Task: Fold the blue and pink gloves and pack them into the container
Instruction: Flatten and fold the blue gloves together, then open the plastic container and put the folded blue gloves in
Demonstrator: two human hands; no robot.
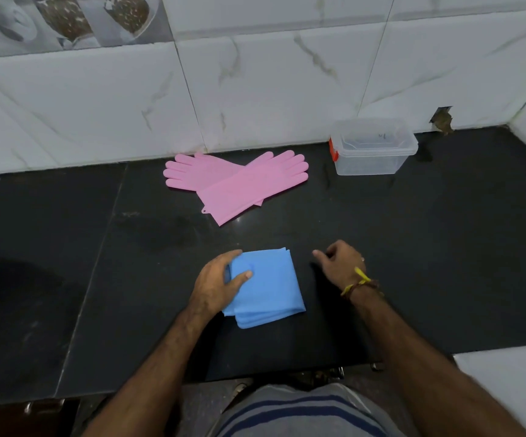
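The left hand (216,280) covers the folded blue gloves' (268,288) left edge, fingers gripping it; the right hand (342,263), loosely curled and holding nothing, hovers just beside them.

There is just one view, taken from the person's head, looking forward and steeply down over a dark countertop (413,247) toward the tiled wall (255,89) behind it. It sits close, so both forearms reach up from the bottom edge and the person's striped clothing (302,411) fills the lower middle. The wide lens bows the wall's base line and the counter's edges outward.
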